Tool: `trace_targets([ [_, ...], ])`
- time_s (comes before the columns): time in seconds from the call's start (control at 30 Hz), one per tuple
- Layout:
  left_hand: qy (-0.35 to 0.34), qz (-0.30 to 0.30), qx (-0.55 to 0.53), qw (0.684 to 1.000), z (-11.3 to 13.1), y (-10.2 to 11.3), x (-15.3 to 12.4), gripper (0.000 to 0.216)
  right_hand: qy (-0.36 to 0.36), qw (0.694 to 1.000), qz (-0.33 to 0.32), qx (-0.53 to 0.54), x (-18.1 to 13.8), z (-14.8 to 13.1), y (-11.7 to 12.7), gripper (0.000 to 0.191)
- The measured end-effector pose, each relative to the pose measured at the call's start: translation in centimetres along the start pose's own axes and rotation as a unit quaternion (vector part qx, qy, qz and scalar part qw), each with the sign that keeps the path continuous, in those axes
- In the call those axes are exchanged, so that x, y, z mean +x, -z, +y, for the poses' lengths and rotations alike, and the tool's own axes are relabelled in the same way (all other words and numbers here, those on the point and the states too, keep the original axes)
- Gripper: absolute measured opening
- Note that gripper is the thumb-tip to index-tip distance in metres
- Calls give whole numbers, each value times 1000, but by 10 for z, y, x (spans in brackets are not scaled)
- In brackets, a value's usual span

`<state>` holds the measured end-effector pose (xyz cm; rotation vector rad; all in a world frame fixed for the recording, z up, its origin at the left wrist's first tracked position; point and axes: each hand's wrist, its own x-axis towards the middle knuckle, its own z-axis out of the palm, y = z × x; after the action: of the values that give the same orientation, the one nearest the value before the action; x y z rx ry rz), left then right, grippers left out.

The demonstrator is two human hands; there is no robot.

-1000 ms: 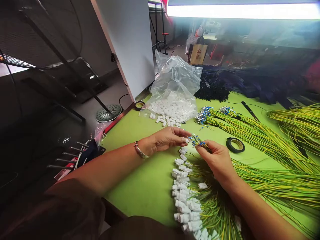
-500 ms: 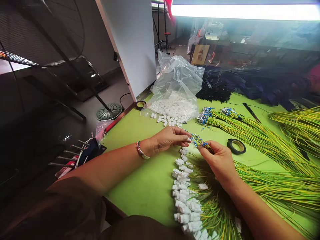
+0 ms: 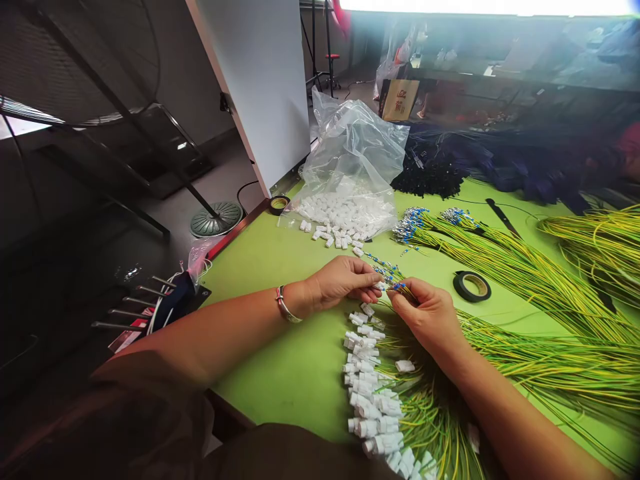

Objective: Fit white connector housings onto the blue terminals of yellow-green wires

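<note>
Green worktable [image 3: 280, 373], centre frame: left hand [image 3: 343, 283] pinching a white connector [image 3: 381, 286], right hand [image 3: 425, 313] closing on blue-tipped wires [image 3: 395, 280]. Lower centre, finished capped wires [image 3: 373, 393] piling up; upper centre, bag of loose connectors [image 3: 345, 210] and uncapped bundles [image 3: 500, 257] waiting, seemingly well short of done.

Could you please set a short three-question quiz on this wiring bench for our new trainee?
1. True or false: the roll of black tape lies to the right of the right hand.
2. What does the clear plastic bag hold: A) white connectors, B) screws, C) tape?
3. What colour are the tips of the wires pinched between the left hand and the right hand?

Key: 1 true. 2 A, white connectors. 3 blue.
</note>
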<state>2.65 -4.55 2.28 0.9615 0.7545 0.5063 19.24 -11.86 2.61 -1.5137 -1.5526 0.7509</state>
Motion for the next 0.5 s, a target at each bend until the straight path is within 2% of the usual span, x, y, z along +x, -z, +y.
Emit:
trace_targets([
  [0.1, 23, 28, -36, 999, -4, -5, 0, 31, -11, 1000, 1, -3, 0, 0, -2, 18],
  [0.27, 21, 46, -43, 998, -5, -10, -3, 28, 19, 999, -5, -29, -1, 4, -6, 15],
  [0.37, 5, 22, 10, 1000, -5, -7, -1, 30, 8, 1000, -8, -19, 0, 5, -6, 17],
  [0.5, -38, -14, 152, 987, -2, -1, -1, 28, -28, 999, -22, 38, 4, 6, 2, 23],
])
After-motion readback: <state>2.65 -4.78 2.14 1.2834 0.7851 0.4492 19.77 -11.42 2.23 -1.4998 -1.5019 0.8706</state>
